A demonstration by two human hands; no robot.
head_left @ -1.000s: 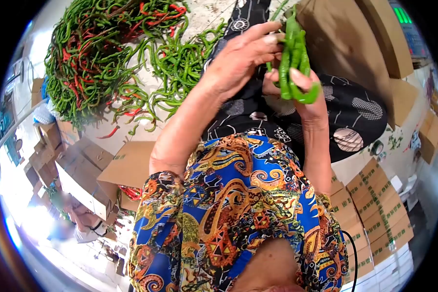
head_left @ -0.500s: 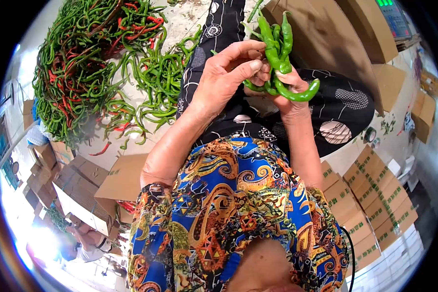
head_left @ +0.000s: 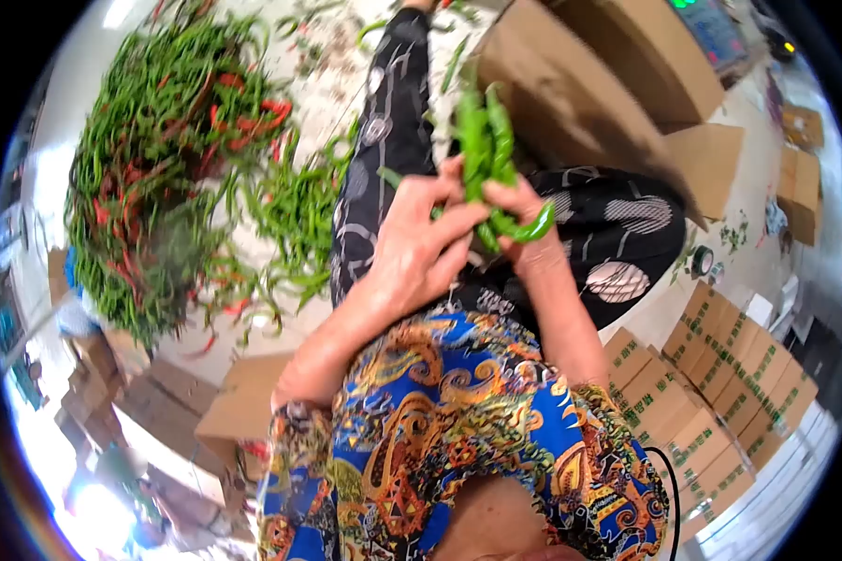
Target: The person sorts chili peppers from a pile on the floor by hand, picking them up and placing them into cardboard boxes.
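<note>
In front of my lap a bunch of long green chili peppers [head_left: 477,140] points upward, with one curled pepper [head_left: 533,224] bending out at the lower right. My right hand [head_left: 529,210] is wrapped round the bunch from the right, thumb across it. From the left, my left hand [head_left: 416,238] closes its fingers against the lower part of the same bunch. Some of its fingertips are hidden behind the peppers. A loose spread of green peppers [head_left: 299,201] lies on the floor beside my outstretched leg.
A large heap of green and red peppers [head_left: 150,178] lies at the left. An open cardboard box [head_left: 571,84] stands just beyond my hands. Stacked printed cartons [head_left: 730,374] are at the right, another box [head_left: 248,397] at the left. A person [head_left: 173,505] is at the lower left.
Both hands have come lower and leftward in view, nearer my body, with the peppers. My left hand has moved from beside the bunch onto it. The view has shifted somewhat.
</note>
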